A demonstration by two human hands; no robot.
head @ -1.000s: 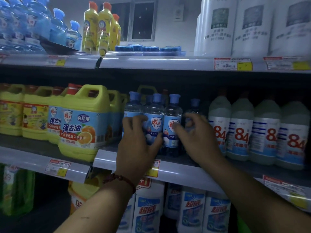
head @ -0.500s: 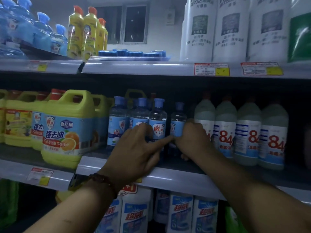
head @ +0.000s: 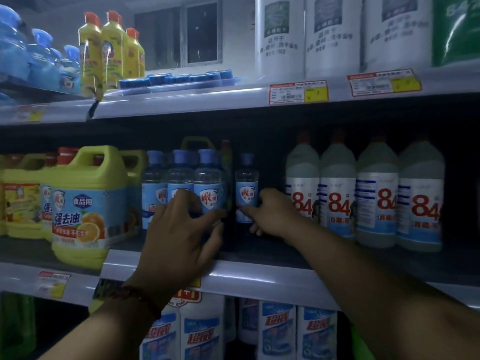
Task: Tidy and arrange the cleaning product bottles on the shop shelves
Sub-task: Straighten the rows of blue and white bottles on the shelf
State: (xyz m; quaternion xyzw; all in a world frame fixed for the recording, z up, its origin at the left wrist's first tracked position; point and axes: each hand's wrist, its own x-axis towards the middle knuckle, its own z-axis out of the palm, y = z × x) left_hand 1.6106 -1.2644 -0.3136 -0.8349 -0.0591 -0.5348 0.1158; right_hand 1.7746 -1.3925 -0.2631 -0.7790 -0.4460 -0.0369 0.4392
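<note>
A dim shop aisle, seen from a head camera looking at three tiers of shelving. Both bare hands reach onto the middle shelf (head: 259,275), where small clear bottles with blue caps stand in a tight group.

The left hand (head: 179,229), with a dark red bracelet at the wrist, is spread fairly wide, its fingers resting against the lower fronts of the clustered blue-capped bottles (head: 181,183). It seems to steady or press them rather than grip one; I cannot tell whether any bottle is truly clasped.

The right hand (head: 272,214) is curled narrow around the base of a single blue-capped bottle (head: 246,188), which stands upright, slightly apart from the cluster, with a dark gap between. Thumb and fingertips touch its lower label, though how firm the hold is cannot be seen.

Just left of the cluster stands a large yellow jug (head: 88,203) with an orange-fruit label, close to the shelf's front edge. To the right, a row of white disinfectant bottles (head: 363,193) marked "84" stands near the right hand's knuckles.

What could go wrong: the lone bottle is held low, so a quick sideways slide toward the group could tip it at the top and knock its neighbours over like skittles. The right wrist is close to the nearest white bottle and could nudge it. The left forearm crosses the shelf lip, so pulling back carelessly could drag a front bottle off the edge.
</note>
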